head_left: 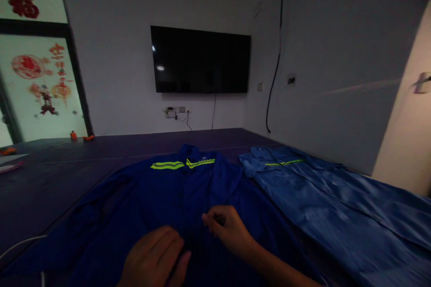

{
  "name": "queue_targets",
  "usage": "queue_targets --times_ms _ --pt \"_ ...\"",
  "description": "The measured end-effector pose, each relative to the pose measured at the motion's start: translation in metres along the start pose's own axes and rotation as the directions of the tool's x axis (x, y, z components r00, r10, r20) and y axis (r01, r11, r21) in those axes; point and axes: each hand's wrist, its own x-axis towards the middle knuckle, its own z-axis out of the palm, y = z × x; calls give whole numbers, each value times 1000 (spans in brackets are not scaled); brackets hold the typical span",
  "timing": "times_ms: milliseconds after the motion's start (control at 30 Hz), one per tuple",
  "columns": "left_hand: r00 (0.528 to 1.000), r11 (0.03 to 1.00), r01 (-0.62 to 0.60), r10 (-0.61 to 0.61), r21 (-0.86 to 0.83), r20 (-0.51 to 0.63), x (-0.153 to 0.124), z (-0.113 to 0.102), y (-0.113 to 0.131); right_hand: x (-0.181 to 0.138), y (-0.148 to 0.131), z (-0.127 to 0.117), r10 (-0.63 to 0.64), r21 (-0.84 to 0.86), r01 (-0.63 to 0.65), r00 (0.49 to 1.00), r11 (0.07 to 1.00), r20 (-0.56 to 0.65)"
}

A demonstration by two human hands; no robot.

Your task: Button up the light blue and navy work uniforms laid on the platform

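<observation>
A dark blue work jacket (158, 202) with yellow-green and grey reflective strips across the chest lies spread out, its collar at the far end. Over its lower front, my left hand (155, 255) is curled, fingers together and thumb close by; what it grips, if anything, is hidden in shadow. To the right and a little farther up, my right hand (229, 228) is closed in a pinch over the jacket's front. Anything between those fingertips is too dark to make out.
A lighter blue garment (323, 197) with a thin yellow-green strip lies to the right. Both garments rest on a dark purple surface (111, 152). A white cable (23, 243) runs at the left edge. Small orange items (73, 135) sit by the decorated door. A television (202, 60) hangs ahead.
</observation>
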Motion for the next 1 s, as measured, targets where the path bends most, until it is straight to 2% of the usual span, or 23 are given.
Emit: queue_targets --times_ms 133,200,267,367,467,567,667,767,800,900,933,1000 --pt "972 970 181 -202 161 123 40 14 -40 25 -28 -25 -107 -174 107 994 979 9" --pt "935 921 299 -335 249 118 55 23 -66 48 -34 -38 -193 -317 191 981 929 25" --pt "879 850 416 -466 323 96 67 38 -91 78 -29 -51 -248 -461 215 969 861 -12" --pt "789 752 535 -608 386 91 74 75 -126 131 -1 -67 -220 -618 112 970 778 -101" --pt "685 665 616 -717 422 129 71 122 -159 182 38 -83 -64 -733 -119 974 670 -217" --pt "587 609 644 -782 463 211 57 163 -195 220 75 -99 2 -756 -231 957 613 -290" --pt "502 549 639 -829 539 248 34 189 -233 245 108 -113 55 -764 -305 941 568 -335" --pt "439 496 626 -862 602 254 8 196 -266 260 136 -125 115 -761 -377 919 527 -376" --pt "431 494 623 -864 607 261 0 196 -275 263 143 -129 132 -763 -392 915 514 -381" --pt "283 363 660 -931 658 230 -16 191 -297 272 156 -133 177 -792 -396 918 465 -355" --pt "225 336 671 -942 662 250 -18 188 -301 274 158 -133 189 -805 -388 921 449 -339" --pt "134 344 689 -926 639 354 -20 182 -308 278 157 -132 204 -826 -370 928 426 -311"
